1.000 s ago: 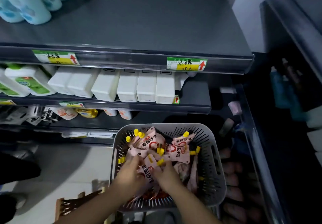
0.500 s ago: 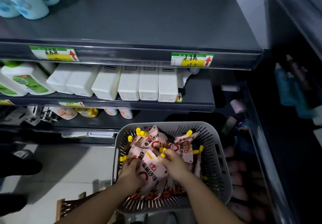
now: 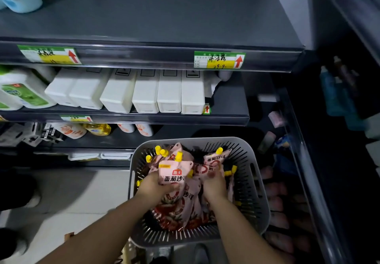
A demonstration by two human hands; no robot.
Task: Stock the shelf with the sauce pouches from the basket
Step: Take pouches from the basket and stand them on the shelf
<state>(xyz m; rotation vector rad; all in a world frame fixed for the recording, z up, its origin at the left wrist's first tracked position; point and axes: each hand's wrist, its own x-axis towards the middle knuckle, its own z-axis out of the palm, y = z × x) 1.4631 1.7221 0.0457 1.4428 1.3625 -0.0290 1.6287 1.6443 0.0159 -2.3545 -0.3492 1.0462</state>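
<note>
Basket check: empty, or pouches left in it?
Far from empty. Pink, yellow-capped sauce pouches lie piled in the grey basket; the left hand and right hand each grip one inside it.

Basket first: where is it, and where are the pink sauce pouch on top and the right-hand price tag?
grey basket [image 3: 260,202], head view, on its slotted right wall.
sauce pouch [image 3: 174,174], head view, on its printed front.
price tag [image 3: 219,60], head view, on the label's middle.
</note>
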